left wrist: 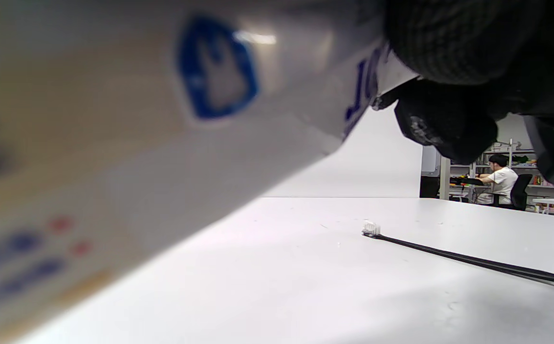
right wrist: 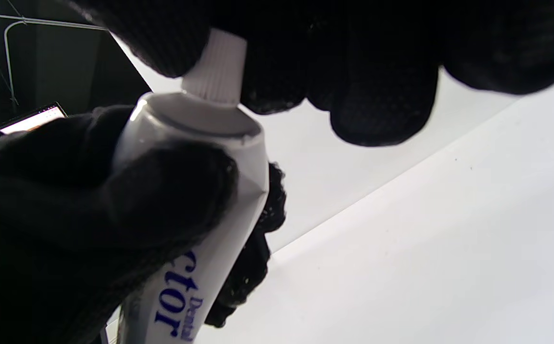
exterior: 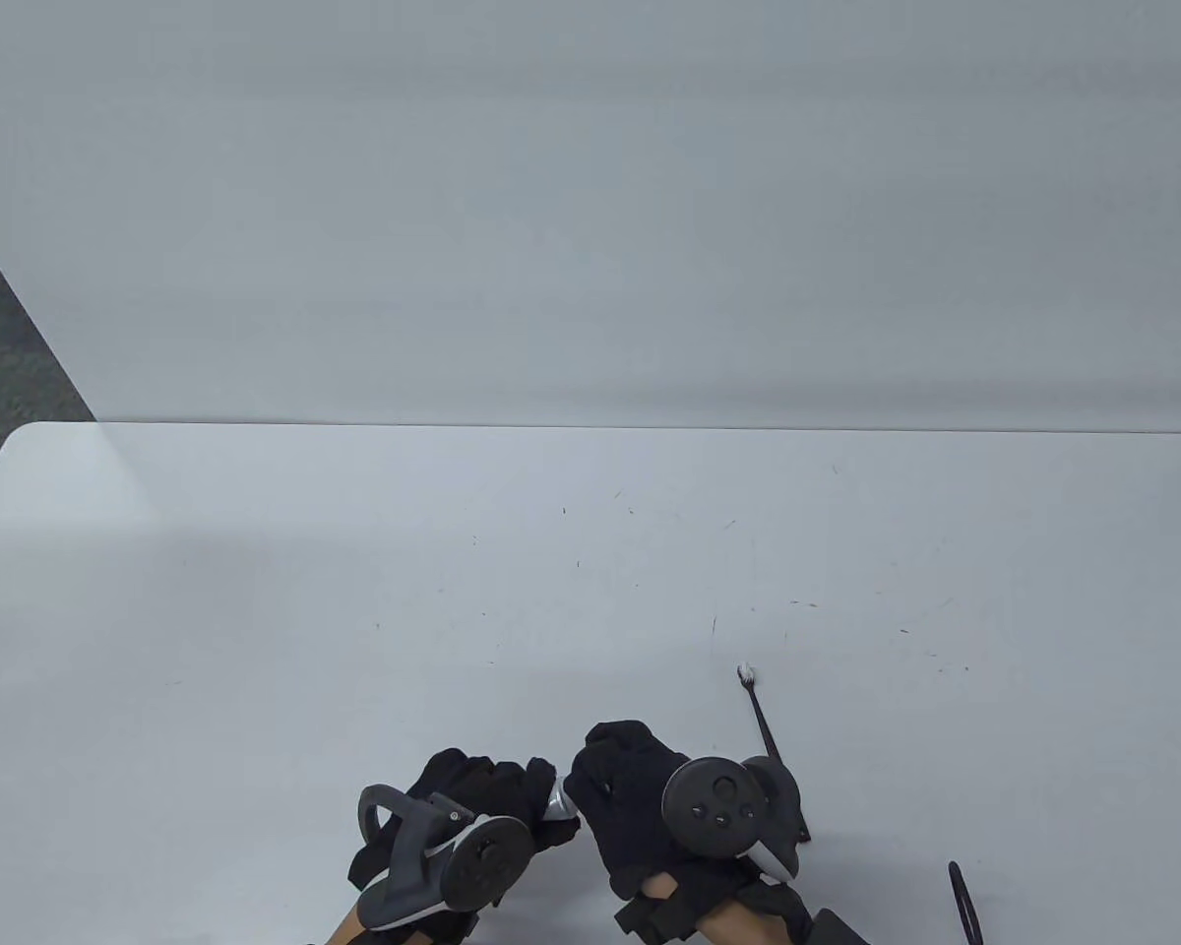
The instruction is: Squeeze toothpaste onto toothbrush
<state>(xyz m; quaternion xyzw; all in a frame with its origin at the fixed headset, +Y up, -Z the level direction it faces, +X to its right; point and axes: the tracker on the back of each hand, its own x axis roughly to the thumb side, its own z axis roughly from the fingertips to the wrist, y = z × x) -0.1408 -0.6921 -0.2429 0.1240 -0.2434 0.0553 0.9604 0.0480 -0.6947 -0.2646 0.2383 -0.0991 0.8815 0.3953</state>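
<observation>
The tube [right wrist: 195, 200] is grasped by the left hand [exterior: 472, 797]; the right hand's [exterior: 630, 797] fingers [right wrist: 277, 57] pinch the cap [right wrist: 219, 67], apparently closed. The shoulder should be steadied while unscrewing.

white table [exterior: 354, 551], plain white wall [exterior: 590, 197], shelving [left wrist: 511, 148] beyond.

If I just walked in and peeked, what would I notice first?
You'd first notice two black-gloved hands close together at the near edge of the white table: the left hand holds a white toothpaste tube, and the right hand has its fingers around the tube's ribbed white cap. Next you'd spot the thin black toothbrush lying on the table just right of the hands, its white bristles pointing away.
</observation>
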